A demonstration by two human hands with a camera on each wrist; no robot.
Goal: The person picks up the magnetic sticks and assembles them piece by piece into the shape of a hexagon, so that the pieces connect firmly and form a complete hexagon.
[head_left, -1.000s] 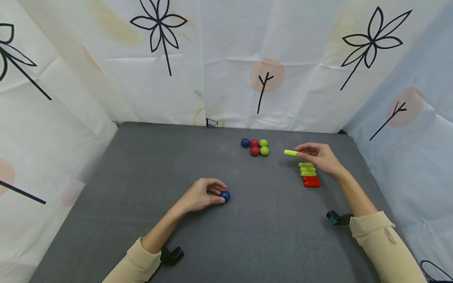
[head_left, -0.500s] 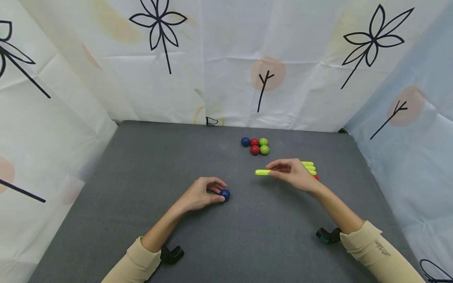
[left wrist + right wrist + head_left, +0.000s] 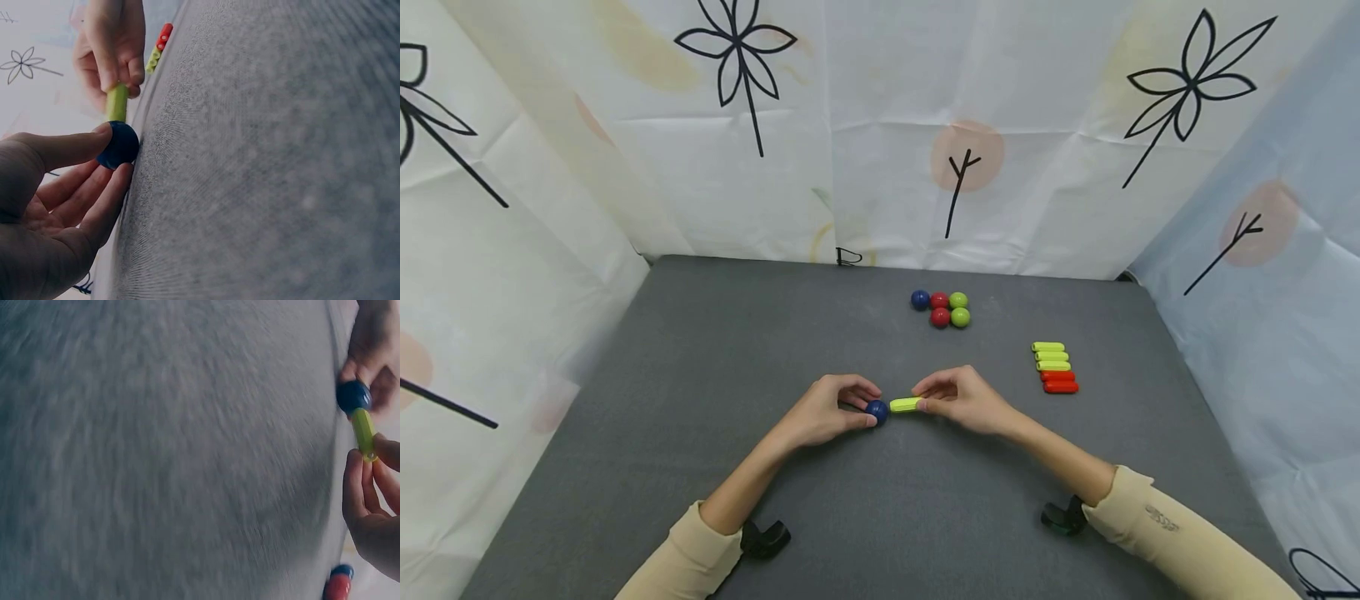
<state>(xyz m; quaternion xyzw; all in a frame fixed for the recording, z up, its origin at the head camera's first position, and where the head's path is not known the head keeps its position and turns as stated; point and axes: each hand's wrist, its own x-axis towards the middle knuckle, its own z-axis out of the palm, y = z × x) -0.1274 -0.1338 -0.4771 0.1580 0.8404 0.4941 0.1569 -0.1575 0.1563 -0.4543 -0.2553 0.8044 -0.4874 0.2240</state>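
Note:
In the head view my left hand (image 3: pixel 829 410) pinches a dark blue ball (image 3: pixel 877 412) between thumb and fingers, low over the table's middle. From the other side my right hand (image 3: pixel 964 400) holds a short yellow-green rod (image 3: pixel 905 405) by its right end. The rod's free end points at the ball, with a slim gap in the head view. In the left wrist view the rod (image 3: pixel 117 102) lines up with the ball (image 3: pixel 120 145), its far end at my right fingertips. Ball (image 3: pixel 354 397) and rod (image 3: pixel 362 430) also overlap in the right wrist view.
Further back on the grey table (image 3: pixel 760 333) lie several balls: one blue (image 3: pixel 921 300), two red (image 3: pixel 940 317) and two green (image 3: pixel 960 317). To the right, three yellow-green rods (image 3: pixel 1051 357) and two red rods (image 3: pixel 1060 387) lie in a column. Patterned cloth walls (image 3: pixel 880 167) enclose the table.
My right hand has carried the yellow-green rod leftward and toward me, from above the rod column to beside the blue ball. My left hand has stayed in place holding the ball.

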